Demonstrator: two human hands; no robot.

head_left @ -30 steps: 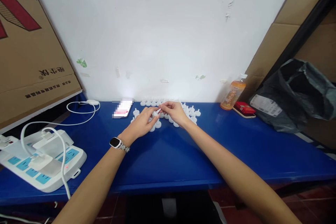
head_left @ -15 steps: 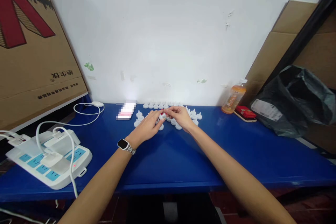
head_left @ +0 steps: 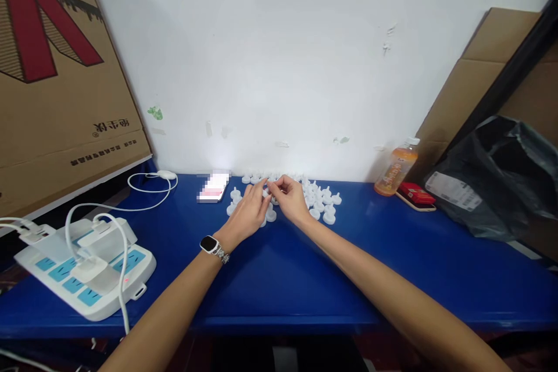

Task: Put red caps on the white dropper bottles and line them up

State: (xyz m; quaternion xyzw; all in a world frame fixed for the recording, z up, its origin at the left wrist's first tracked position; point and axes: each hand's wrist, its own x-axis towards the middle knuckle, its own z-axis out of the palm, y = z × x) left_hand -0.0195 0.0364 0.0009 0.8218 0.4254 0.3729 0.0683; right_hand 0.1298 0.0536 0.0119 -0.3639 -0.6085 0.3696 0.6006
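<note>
My left hand point(head_left: 249, 213), with a watch point(head_left: 210, 244) on its wrist, curls its thumb and fingers round a white nozzle cap point(head_left: 264, 193), mostly hidden by the fingers. Against it, my right hand point(head_left: 292, 200) has thumb and forefinger pinched together; whatever is between them is too small to make out. Several more white caps with pointed spouts point(head_left: 329, 218) stand upright on the blue table point(head_left: 279, 279), to the right of my right hand. Others lie beside and below my left hand, and a row of them point(head_left: 247, 179) runs along the wall.
A phone point(head_left: 213, 187) lies left of the caps. A white power strip point(head_left: 98, 302) with plugs and cables takes up the left side. To the right are an orange drink bottle point(head_left: 394, 171), a red packet point(head_left: 416, 192) on a phone-like slab, and a dark plastic bag point(head_left: 501, 180).
The view has shifted slightly. Both hands stay together over the caps. A small red bit seen at the fingertips earlier no longer shows, and more caps are visible right of my right hand.
</note>
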